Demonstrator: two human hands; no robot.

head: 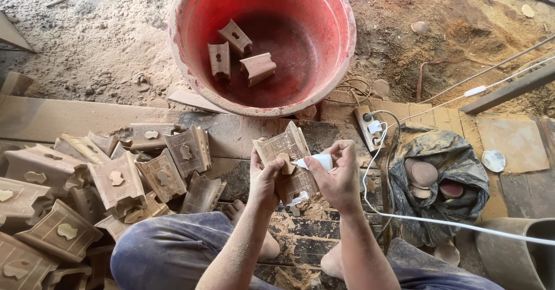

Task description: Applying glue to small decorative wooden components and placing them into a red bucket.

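Observation:
My left hand [264, 177] grips a carved wooden piece [283, 144] with a grooved face and a small shaped plug at its middle. My right hand [338, 174] pinches a small white tube [317, 162] whose tip touches the piece by the plug. Both hands are above my knees, over a sawdust-covered board. Just beyond them stands a big red plastic basin [335, 64], and inside it lie three similar wooden pieces [257, 67].
A heap of several similar wooden pieces [115, 180] lies at the left. A power strip [370, 127] with white cables sits to the right, beside a dark plastic bag [439, 151] of round discs. Sawdust covers the ground behind.

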